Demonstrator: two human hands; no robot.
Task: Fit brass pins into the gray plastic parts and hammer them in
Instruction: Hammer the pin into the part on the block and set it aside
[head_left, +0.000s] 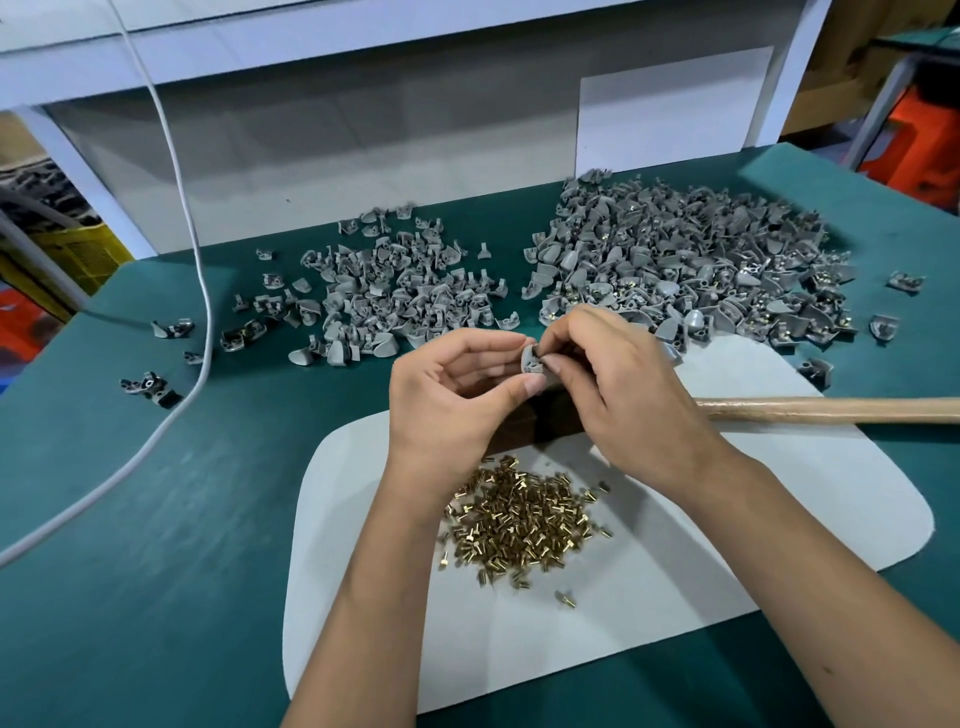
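Head view puts both of our hands over the far edge of the white mat (675, 545). Our left hand (452, 395) pinches one gray plastic part (531, 359) between thumb and fingertips, just above a dark block (524, 423) that lies on the mat. Our right hand (618, 384) has its fingertips curled tight against the same part, most likely seating a brass pin, though the pin itself is hidden by the fingers.

What could go wrong, as we judge it: the pin is small and smooth, so it may slip from our right fingertips and drop into the loose brass pins (524, 525) below, or roll onto the green table (156, 519). If it goes in tilted, a hammer blow could bend it or crack the plastic. The part is also held in the air, so it could twist in our left hand's pinch while we push.

Counting: two hands, one part in hand, one dark block, one mat. One wooden hammer handle (831, 409) lies to the right; its head is hidden behind our right hand. One white cable (171, 156) crosses the table on the left. Two heaps of gray parts sit beyond: a smaller left heap (384, 291) and a larger right heap (685, 260) with brass showing in it. The pieces in each heap and in the pin pile are too many to count.
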